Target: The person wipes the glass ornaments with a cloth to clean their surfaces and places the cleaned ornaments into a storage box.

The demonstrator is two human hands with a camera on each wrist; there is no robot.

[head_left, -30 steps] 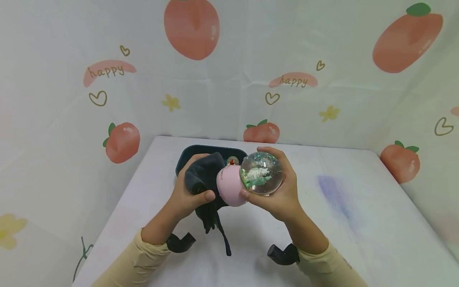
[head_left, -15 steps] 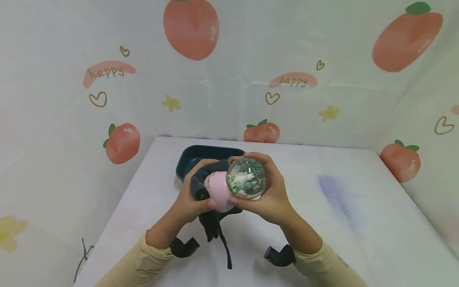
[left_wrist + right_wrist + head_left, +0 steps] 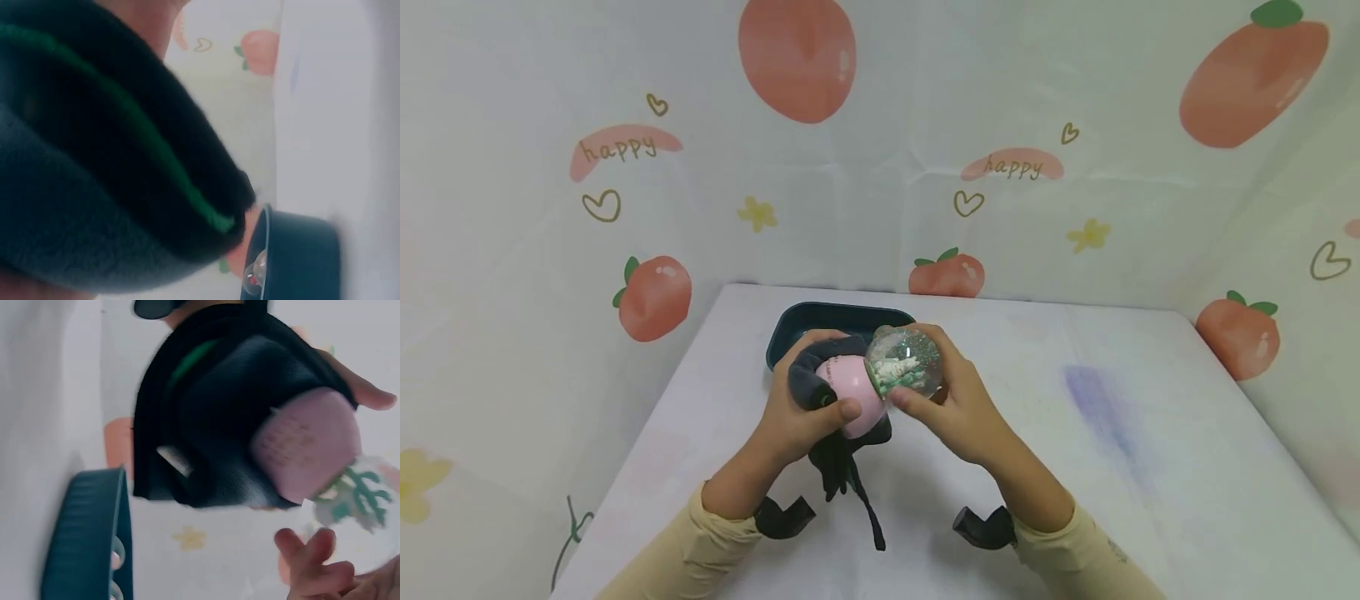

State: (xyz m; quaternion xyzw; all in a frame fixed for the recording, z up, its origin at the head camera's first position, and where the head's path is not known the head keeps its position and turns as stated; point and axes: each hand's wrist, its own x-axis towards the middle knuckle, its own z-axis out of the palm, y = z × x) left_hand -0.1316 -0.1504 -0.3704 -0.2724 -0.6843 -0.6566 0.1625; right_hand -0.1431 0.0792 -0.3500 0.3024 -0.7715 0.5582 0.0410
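Note:
A snow globe (image 3: pixel 904 363) with a round pink base (image 3: pixel 850 392) is held up between both hands in the head view; a white figure and green pieces show inside its clear ball. My right hand (image 3: pixel 958 404) grips the ball, thumb in front. My left hand (image 3: pixel 793 417) holds a soft dark cloth piece (image 3: pixel 808 379) curved around the base's left side, thumb resting over the pink. Grey fleece and a green edge (image 3: pixel 147 128) show on the cloth in the left wrist view. From the right wrist, the base lies against its dark smooth side (image 3: pixel 237 400).
Behind the hands stands a dark teal tray (image 3: pixel 820 310), with small clear round things (image 3: pixel 117 553) in it. A black strap (image 3: pixel 868 517) dangles below the cloth. The white table (image 3: pixel 1150 517) meets a fruit-printed backdrop (image 3: pixel 850 183).
The snow globe has shifted left, its pink base further into the cloth's curve. My right hand has come left with it, and its thumb now lies on the clear ball.

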